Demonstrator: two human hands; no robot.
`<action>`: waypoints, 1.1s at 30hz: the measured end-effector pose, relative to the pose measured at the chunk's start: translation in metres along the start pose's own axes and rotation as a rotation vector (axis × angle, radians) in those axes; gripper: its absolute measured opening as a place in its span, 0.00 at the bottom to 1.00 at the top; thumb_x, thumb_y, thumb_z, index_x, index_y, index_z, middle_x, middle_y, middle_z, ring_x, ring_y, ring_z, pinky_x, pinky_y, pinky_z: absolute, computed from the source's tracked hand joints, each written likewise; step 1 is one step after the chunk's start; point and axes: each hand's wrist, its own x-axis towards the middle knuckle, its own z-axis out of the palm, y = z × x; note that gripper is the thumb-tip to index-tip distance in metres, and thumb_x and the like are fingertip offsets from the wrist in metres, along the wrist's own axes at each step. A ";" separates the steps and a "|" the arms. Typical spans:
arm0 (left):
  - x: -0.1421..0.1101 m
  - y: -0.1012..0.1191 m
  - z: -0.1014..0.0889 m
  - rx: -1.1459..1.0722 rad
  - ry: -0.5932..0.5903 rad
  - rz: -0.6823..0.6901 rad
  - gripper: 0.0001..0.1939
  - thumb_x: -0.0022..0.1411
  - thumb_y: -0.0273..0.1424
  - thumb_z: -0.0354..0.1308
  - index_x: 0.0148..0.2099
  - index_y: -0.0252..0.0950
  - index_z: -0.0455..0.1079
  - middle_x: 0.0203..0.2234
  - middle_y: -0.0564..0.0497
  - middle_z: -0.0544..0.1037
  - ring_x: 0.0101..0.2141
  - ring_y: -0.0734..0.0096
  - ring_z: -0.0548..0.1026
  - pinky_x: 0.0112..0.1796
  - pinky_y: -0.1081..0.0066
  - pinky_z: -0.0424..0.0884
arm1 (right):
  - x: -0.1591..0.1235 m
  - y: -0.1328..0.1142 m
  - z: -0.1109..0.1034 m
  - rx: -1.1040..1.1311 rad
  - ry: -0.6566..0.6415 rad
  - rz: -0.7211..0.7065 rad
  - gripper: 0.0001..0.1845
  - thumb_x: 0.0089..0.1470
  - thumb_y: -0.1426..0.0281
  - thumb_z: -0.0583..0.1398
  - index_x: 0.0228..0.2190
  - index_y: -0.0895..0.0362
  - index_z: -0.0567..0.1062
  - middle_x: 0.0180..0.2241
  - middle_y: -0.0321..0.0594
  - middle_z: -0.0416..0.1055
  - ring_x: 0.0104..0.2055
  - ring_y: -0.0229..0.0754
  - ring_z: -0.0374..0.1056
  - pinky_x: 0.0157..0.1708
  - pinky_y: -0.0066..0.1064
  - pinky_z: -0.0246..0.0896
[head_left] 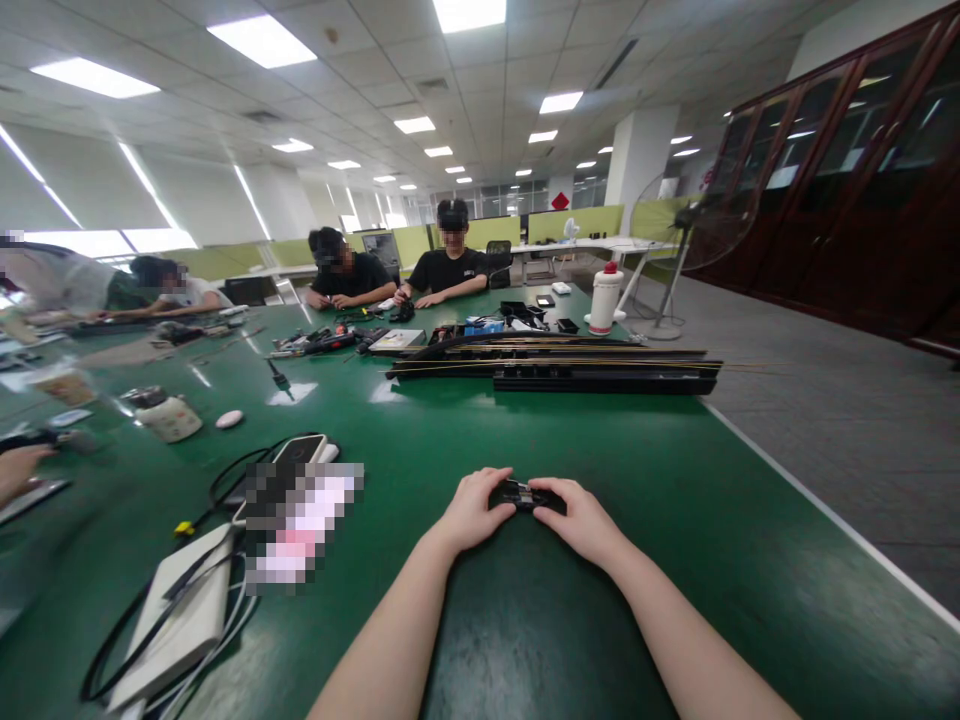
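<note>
A small dark part with a metallic middle [523,494] lies between my two hands, low over the green table [600,430]. My left hand [475,508] grips its left end, thumb in front and fingers behind. On the right end, my right hand [579,515] has a similar hold, its thumb and fingers closed round the part. My fingertips cover both ends, and its exact kind is too small to make out.
Black rails with thin brass-coloured rods [600,378] stretch across the table ahead. A white bottle with a red cap [604,300] stands behind them. At left lie a white box [184,605], cables and a phone [300,455]. Several people sit around the table.
</note>
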 end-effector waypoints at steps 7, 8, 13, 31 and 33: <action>0.000 0.000 0.000 -0.008 -0.007 -0.002 0.24 0.54 0.31 0.58 0.55 0.41 0.62 0.48 0.48 0.70 0.49 0.60 0.66 0.51 0.59 0.61 | -0.001 0.000 0.000 -0.020 0.000 -0.002 0.19 0.45 0.72 0.59 0.42 0.55 0.73 0.44 0.42 0.72 0.48 0.45 0.65 0.51 0.39 0.57; 0.001 0.000 0.000 -0.008 -0.009 -0.003 0.24 0.55 0.31 0.58 0.55 0.40 0.62 0.48 0.47 0.70 0.49 0.60 0.66 0.51 0.59 0.61 | -0.001 0.000 0.000 -0.024 -0.001 -0.005 0.18 0.45 0.72 0.59 0.42 0.55 0.73 0.44 0.42 0.73 0.48 0.45 0.66 0.50 0.39 0.57; 0.001 0.004 -0.002 -0.001 -0.016 -0.009 0.22 0.56 0.31 0.57 0.54 0.40 0.63 0.46 0.48 0.71 0.48 0.60 0.67 0.50 0.60 0.61 | -0.001 -0.001 -0.001 -0.043 -0.006 -0.021 0.17 0.46 0.71 0.59 0.41 0.55 0.73 0.43 0.42 0.73 0.47 0.45 0.66 0.50 0.39 0.57; 0.002 0.005 -0.001 0.039 -0.008 -0.001 0.18 0.52 0.31 0.61 0.47 0.37 0.66 0.44 0.47 0.69 0.47 0.61 0.65 0.49 0.61 0.61 | -0.002 0.000 0.000 -0.053 0.004 -0.062 0.16 0.48 0.71 0.58 0.41 0.54 0.74 0.43 0.41 0.73 0.47 0.45 0.66 0.50 0.39 0.57; 0.001 0.005 -0.002 0.043 -0.010 0.000 0.17 0.52 0.31 0.61 0.46 0.37 0.66 0.44 0.47 0.70 0.46 0.61 0.65 0.48 0.61 0.62 | -0.001 0.000 0.000 -0.060 -0.003 -0.066 0.16 0.47 0.71 0.58 0.40 0.55 0.74 0.42 0.41 0.73 0.47 0.45 0.66 0.50 0.40 0.57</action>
